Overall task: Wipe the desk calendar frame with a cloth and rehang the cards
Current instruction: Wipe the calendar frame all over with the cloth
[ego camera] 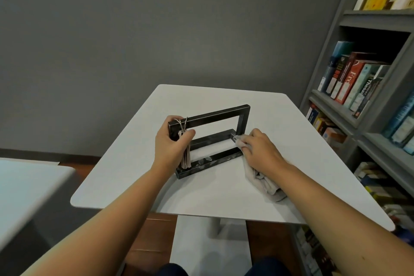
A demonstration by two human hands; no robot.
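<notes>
closest to me are the two bare forearms [125, 208], reaching forward over the white table [201, 197]. the left hand [170, 143] grips the left upright of the dark calendar frame [215, 116], its fingers curled round the post and the thumb lying against the cards [186, 157]. the cards hang in a bunch from wire rings [182, 124] on the top bar, just beside that thumb and below it. the right hand [259, 150] holds the beige cloth [264, 184], fingers bent together over it, and the fingertips press it on the right end of the frame base. the rest of the cloth trails under the wrist. i see a bookshelf [358, 114] beyond the right fingers.
</notes>
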